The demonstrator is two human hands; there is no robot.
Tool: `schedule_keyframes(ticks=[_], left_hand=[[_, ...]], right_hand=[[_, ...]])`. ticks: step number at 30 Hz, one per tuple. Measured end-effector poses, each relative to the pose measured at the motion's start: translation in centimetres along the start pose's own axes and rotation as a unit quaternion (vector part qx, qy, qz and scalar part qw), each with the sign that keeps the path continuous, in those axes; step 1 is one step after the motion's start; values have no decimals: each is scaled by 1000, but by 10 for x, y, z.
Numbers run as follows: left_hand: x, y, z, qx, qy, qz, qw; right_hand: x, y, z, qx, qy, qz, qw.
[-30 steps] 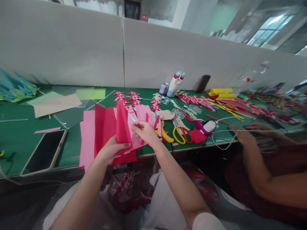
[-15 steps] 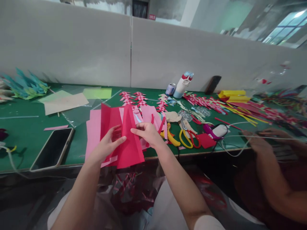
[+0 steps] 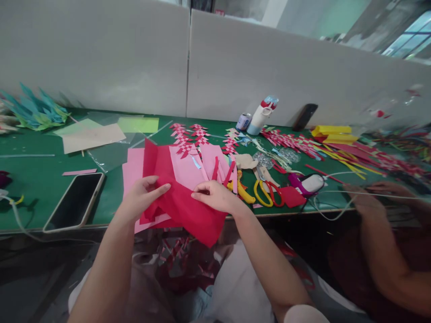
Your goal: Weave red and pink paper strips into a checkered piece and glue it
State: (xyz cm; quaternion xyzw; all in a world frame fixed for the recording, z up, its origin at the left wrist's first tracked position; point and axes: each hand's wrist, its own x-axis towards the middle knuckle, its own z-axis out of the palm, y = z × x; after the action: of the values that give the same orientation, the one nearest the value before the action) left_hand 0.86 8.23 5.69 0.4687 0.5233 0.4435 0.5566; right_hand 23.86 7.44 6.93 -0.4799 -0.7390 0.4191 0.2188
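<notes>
A red paper sheet (image 3: 197,215) is tilted over the front table edge, its upper edge between my two hands. My right hand (image 3: 215,196) is closed on that edge, pinching it with thumb and fingers. My left hand (image 3: 143,196) grips the sheet's left part, thumb across the front and the other fingers partly hidden. Behind it, another red paper area (image 3: 156,159) stands up over pink paper sheets (image 3: 134,157). Pink and red strips (image 3: 230,172) lie just beyond my right hand.
A phone (image 3: 74,202) lies left. Yellow-and-red-handled scissors (image 3: 267,194), a yellow tool (image 3: 245,193) and a purple-and-white device (image 3: 308,183) are to the right. Woven strips (image 3: 182,139), a can (image 3: 244,121) and a bottle (image 3: 261,117) stand behind. A co-worker's hands (image 3: 365,197) are far right.
The red sheet has swung from upright to slanting down rightward, uncovering pink paper behind. My right hand has moved slightly right and down with its edge. My left fingers have closed in.
</notes>
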Motion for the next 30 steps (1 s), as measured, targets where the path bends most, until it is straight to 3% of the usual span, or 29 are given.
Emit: schedule_keyframes(ticks=[2, 5, 7, 10, 13, 20, 27, 30], left_hand=[[-1, 0, -2, 6, -47, 5, 999], [-4, 0, 0, -24, -37, -14, 999], [-7, 2, 4, -49, -17, -29, 998], [-12, 5, 11, -83, -2, -32, 996], [-17, 7, 16, -105, -5, -8, 994], [-27, 7, 14, -72, -4, 49, 996], [-32, 6, 11, 34, 125, 168, 977], [-33, 6, 12, 31, 149, 200, 968]], right_hand=[[-1, -3, -3, -63, 42, 4, 997], [-2, -11, -1, -135, 160, -40, 977], [-2, -16, 6, -183, 249, -113, 944], [-1, -25, 21, -224, 318, -192, 901], [3, -32, 33, -228, 324, -213, 893], [8, -40, 37, -159, 302, -230, 911], [6, -46, 37, -105, 294, -232, 921], [5, -49, 38, -84, 287, -232, 926]])
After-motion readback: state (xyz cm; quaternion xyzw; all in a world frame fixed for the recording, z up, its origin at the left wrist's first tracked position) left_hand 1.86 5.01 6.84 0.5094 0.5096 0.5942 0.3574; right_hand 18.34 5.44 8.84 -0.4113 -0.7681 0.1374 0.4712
